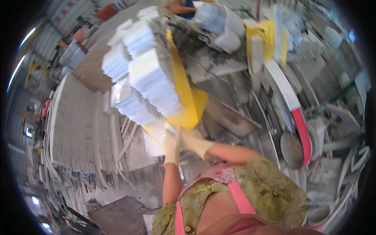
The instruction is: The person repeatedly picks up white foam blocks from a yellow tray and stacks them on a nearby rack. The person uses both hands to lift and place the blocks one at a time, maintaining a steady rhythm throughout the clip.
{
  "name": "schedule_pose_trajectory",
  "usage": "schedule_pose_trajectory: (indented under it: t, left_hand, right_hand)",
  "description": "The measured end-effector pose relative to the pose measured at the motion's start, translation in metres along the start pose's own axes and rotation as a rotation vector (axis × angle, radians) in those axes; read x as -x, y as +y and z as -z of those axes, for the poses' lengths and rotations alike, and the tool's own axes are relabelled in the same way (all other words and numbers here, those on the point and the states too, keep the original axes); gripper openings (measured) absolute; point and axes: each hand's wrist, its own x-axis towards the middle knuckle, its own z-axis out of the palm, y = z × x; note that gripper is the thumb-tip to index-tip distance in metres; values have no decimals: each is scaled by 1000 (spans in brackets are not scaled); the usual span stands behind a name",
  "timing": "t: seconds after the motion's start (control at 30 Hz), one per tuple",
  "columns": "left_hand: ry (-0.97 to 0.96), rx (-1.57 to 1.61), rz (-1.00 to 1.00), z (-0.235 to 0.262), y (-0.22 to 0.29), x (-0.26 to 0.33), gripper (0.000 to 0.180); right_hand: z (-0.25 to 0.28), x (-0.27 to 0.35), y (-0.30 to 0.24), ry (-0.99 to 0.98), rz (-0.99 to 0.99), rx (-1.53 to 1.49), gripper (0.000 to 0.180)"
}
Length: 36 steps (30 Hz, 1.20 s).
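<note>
Dusty workshop, grey floor point(78, 113) strewn with long white strips.
Stacks of white blocks point(147, 74) sit on a yellow frame point(184, 94) by a grey machine with a red-and-white belt point(291, 105). Both gloved hands meet just under the frame's lower edge: left hand point(171, 148) and right hand point(194, 141), each grip clenched on a thin strip point(177, 133) between them.

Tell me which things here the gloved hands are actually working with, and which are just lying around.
In hand:
left hand
right hand
white slab piece that both gloves meet at
yellow machine frame just above

Lying about:
stacked white slabs
grey floor slabs
red and white belt guard
grey disc
</note>
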Motion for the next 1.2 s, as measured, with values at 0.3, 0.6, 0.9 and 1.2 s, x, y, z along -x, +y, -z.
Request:
schedule_pose_trajectory:
  t: [0.3, 0.6, 0.9, 1.2]
  left_hand:
    - [167, 144, -56, -18, -12, -17, 67]
    - [209, 350, 91, -18, -6, -24, 56]
    - [379, 213, 84, -28, 30, -2, 58]
    - [400, 118, 160, -32, 41, 7, 58]
  right_hand:
    - [94, 43, 93, 65, 526, 7, 50]
    - [314, 228, 329, 732, -149, 169, 50]
    - [330, 250, 379, 231, -408, 774, 106]
    - [306, 230, 394, 446, -425, 861, 94]
